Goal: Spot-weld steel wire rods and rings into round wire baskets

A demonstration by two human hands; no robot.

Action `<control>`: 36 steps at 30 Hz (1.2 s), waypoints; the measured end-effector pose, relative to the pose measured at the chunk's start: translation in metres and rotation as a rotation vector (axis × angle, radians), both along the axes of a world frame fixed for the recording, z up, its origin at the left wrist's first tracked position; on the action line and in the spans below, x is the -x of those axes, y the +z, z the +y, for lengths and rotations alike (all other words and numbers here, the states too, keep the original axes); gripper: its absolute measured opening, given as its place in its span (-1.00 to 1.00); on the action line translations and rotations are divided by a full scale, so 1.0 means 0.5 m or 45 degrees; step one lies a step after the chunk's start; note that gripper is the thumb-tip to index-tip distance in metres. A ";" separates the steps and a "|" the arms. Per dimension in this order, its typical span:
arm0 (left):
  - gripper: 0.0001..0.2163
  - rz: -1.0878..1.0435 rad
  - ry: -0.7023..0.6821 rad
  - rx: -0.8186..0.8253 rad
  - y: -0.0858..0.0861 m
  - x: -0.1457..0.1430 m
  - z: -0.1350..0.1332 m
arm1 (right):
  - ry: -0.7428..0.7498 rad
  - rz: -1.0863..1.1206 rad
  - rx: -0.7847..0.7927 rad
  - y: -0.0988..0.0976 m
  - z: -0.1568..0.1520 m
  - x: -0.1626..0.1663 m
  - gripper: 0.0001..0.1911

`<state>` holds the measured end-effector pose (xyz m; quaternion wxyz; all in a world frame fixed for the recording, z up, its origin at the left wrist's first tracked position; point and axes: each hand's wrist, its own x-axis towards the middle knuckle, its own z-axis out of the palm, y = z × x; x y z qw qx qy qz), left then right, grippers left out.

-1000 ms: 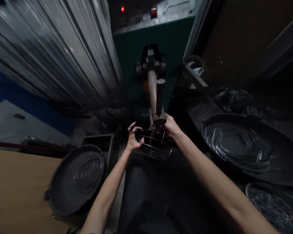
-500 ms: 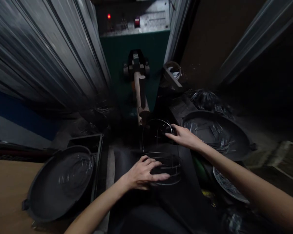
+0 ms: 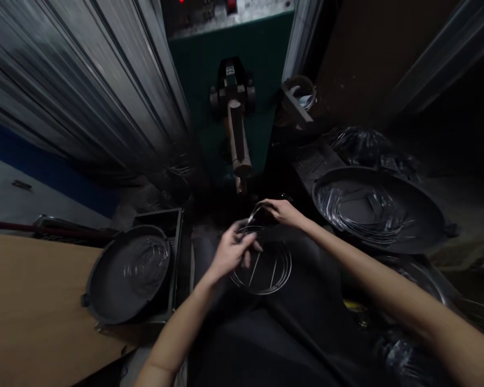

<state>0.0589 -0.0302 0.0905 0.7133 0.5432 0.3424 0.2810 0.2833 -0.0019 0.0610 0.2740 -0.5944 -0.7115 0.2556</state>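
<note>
A round wire frame (image 3: 266,266) with rings and cross rods lies on the dark lap below the welding machine's arm (image 3: 239,140). My left hand (image 3: 232,252) is curled at the frame's near left rim, fingers pinched on its wire. At the frame's far edge my right hand (image 3: 282,211) pinches a thin curved wire piece (image 3: 255,212). Both hands sit just under the tip of the machine's arm.
A dark pan with wire rings (image 3: 133,274) sits at the left on a black crate (image 3: 161,226). A larger dark pan of bent wires (image 3: 375,215) is at the right. Corrugated metal sheet (image 3: 84,80) rises at the left; a wooden board (image 3: 28,306) lies lower left.
The wire frame has come off the machine's arm down to the lap. My left hand went from lying flat on it to pinching its rim; my right hand drew closer with a wire piece.
</note>
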 end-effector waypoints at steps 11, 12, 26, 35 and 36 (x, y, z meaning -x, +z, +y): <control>-0.57 -0.306 -0.067 0.509 -0.060 -0.117 0.042 | -0.040 -0.568 0.084 0.036 0.033 0.026 -0.43; -0.58 -0.257 -0.055 0.451 -0.063 -0.111 0.046 | -0.038 -0.543 0.060 0.028 0.028 0.017 -0.41; -0.64 -0.127 -0.070 0.356 -0.065 -0.078 0.064 | -0.291 -0.303 -0.053 -0.016 -0.101 0.073 -0.43; -0.72 -0.181 -0.267 0.349 -0.068 -0.072 0.084 | 0.039 0.720 0.660 -0.065 -0.223 0.099 -0.57; -0.69 -0.189 -0.311 0.355 -0.072 -0.072 0.083 | 0.096 0.726 0.714 -0.063 -0.219 0.098 -0.55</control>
